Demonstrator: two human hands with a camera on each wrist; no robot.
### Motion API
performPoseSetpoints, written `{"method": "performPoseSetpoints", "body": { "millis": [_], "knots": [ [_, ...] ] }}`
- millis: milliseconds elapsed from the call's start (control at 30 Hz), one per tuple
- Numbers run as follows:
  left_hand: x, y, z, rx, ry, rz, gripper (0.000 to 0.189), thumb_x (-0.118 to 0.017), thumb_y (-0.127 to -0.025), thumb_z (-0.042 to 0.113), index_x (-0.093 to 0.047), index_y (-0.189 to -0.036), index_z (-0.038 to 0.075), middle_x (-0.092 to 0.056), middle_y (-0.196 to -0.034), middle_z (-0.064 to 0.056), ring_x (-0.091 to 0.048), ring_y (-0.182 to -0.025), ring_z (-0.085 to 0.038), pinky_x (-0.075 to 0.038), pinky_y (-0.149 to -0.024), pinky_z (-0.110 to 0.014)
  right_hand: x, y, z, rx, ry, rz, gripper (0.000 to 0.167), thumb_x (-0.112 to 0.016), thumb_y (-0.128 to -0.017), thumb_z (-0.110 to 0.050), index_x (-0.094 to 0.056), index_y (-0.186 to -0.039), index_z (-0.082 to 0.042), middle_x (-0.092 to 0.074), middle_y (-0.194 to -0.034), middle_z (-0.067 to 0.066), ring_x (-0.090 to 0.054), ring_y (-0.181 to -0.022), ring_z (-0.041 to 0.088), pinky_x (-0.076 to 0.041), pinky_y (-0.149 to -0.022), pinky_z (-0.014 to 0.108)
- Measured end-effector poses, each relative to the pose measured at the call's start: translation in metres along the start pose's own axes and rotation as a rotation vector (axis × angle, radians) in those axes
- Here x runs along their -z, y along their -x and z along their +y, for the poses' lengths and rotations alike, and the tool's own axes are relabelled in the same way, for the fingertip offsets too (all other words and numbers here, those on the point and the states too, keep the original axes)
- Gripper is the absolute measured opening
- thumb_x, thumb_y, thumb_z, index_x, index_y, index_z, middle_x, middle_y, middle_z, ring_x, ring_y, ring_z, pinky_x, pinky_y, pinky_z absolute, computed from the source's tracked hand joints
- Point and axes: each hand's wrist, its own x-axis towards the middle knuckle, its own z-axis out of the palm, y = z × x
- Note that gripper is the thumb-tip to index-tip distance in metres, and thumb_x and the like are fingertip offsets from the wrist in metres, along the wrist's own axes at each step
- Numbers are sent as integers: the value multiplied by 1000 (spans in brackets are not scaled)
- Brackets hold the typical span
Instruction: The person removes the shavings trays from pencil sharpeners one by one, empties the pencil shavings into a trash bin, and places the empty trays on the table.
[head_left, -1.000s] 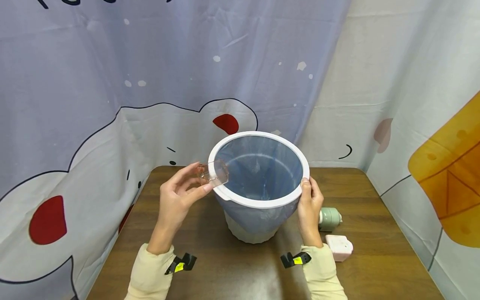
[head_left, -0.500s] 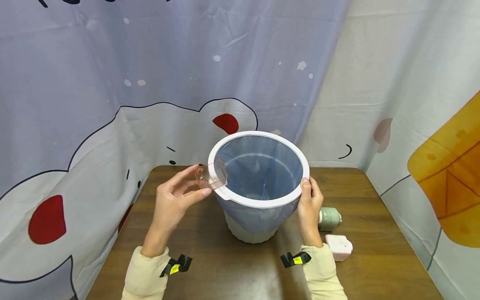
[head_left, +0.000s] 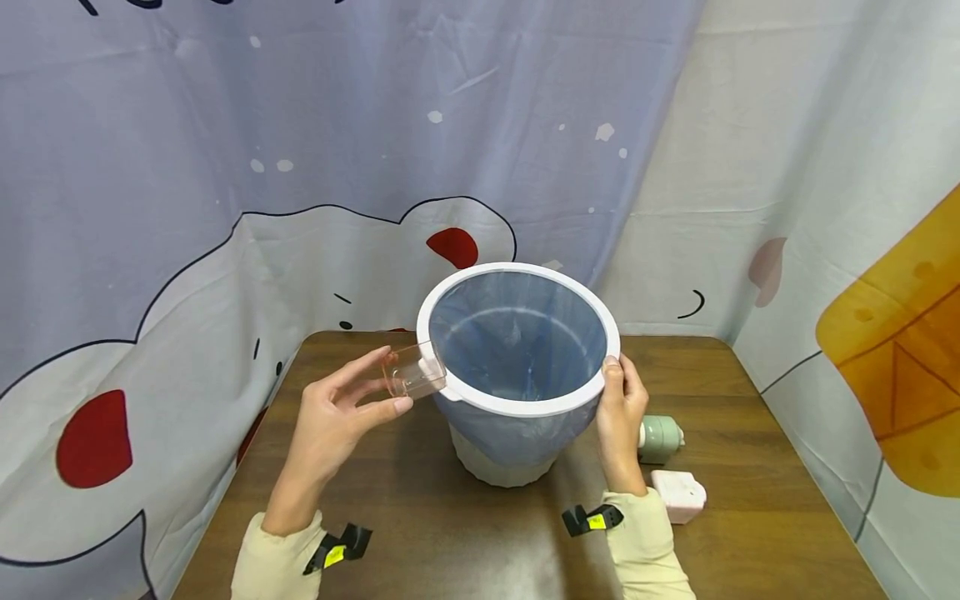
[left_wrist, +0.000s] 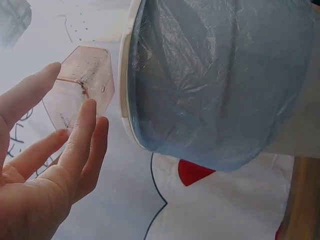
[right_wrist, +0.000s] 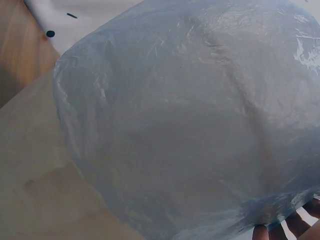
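Note:
My left hand [head_left: 333,408] pinches a small clear pinkish plastic container [head_left: 414,369] between thumb and fingers, just outside the left rim of a white trash bin [head_left: 495,471]. In the left wrist view the container [left_wrist: 82,82] looks angular, with faint print on its walls and dark specks along an inner edge. A translucent bluish bag [head_left: 517,437] lines the bin and hangs over its outside, under a white ring [head_left: 517,407]. My right hand [head_left: 621,417] grips the ring's right side, thumb on top. Its fingertips [right_wrist: 275,232] show against the bag in the right wrist view.
A green cylindrical object [head_left: 660,437] with a white end lies right of my right wrist. Closer to me sits a pale pink block-shaped object [head_left: 678,496]. Printed cloth [head_left: 337,267] hangs behind and beside the wooden table [head_left: 480,550].
My left hand has drawn back left and slightly toward me with the container, from over the bin's rim to just outside it. The right hand and bin stay put.

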Motion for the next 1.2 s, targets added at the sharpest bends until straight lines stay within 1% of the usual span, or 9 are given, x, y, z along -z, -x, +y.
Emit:
{"method": "performPoseSetpoints", "body": {
  "millis": [300, 400, 567, 733, 900, 1033, 1200],
  "knots": [
    [7, 4, 2, 21, 16, -16, 62, -76, -72, 2, -53, -129, 9, -58, -123, -9, -61, -101, -27, -53, -78, -30, 0, 1, -1, 0, -3, 0, 38, -45, -93, -17, -54, -119, 9, -56, -114, 28, -51, -92, 9, -40, -82, 18],
    [10, 7, 3, 36, 11, -20, 62, -75, -73, 2, -52, -130, 9, -57, -124, -11, -61, -101, -27, -53, -78, -30, -1, 1, -2, -6, -12, 1, 38, -45, -93, -16, -54, -119, 9, -56, -113, 28, -51, -93, 12, -40, -81, 18],
    [14, 13, 6, 75, -27, -13, 62, -75, -73, 4, -52, -130, 12, -56, -126, -11, -60, -103, -26, -53, -77, -29, -1, 0, -2, -10, -24, -4, 38, -45, -93, -16, -54, -120, 8, -55, -114, 28, -51, -97, 21, -40, -82, 18],
    [18, 19, 4, 92, -50, -14, 62, -75, -74, 4, -52, -130, 13, -56, -125, -12, -61, -102, -25, -53, -76, -28, 0, 0, -1, -16, -23, -1, 38, -45, -93, -16, -54, -120, 9, -56, -114, 28, -51, -99, 23, -40, -82, 17],
    [22, 24, -1, 126, -48, -9, 62, -75, -75, 7, -51, -132, 14, -54, -128, -11, -60, -104, -24, -54, -75, -30, -1, 0, 0, -27, -29, 2, 38, -45, -93, -16, -54, -120, 8, -56, -113, 27, -52, -96, 17, -40, -82, 17],
    [28, 29, -6, 153, -46, 0, 63, -75, -75, 8, -49, -133, 14, -53, -129, -9, -60, -105, -23, -53, -77, -31, -1, 1, -1, -35, -17, 4, 38, -45, -93, -16, -54, -120, 8, -56, -114, 27, -51, -93, 12, -41, -82, 17],
    [34, 37, -11, 179, -83, 2, 64, -75, -76, 10, -48, -134, 15, -53, -130, -7, -60, -105, -22, -52, -81, -28, -1, 1, -3, -37, 1, 5, 38, -45, -93, -16, -54, -121, 8, -56, -115, 27, -51, -92, 8, -40, -81, 16]
  ]
}}
